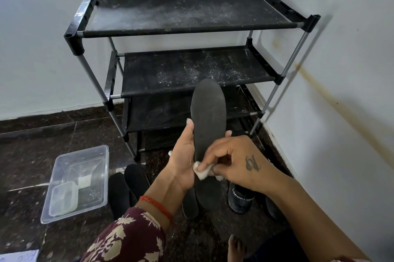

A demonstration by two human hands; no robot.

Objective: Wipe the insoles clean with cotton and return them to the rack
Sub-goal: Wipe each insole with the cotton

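Note:
My left hand [183,161] grips a black insole [209,112] by its edge and holds it upright in front of the rack. My right hand [234,161] pinches a white wad of cotton [202,171] and presses it against the insole's lower half. A dusty black shoe rack [191,14] with several fabric shelves stands in the corner behind. Two more black insoles [128,185] lie on the floor under my left forearm, and another insole [190,206] sticks out below the held one.
A clear plastic tub [85,176] with a small lidded box [63,200] inside sits on the dark floor at the left. A dark shoe [239,200] stands under my right wrist. White walls close the corner; my bare foot [236,249] is at the bottom.

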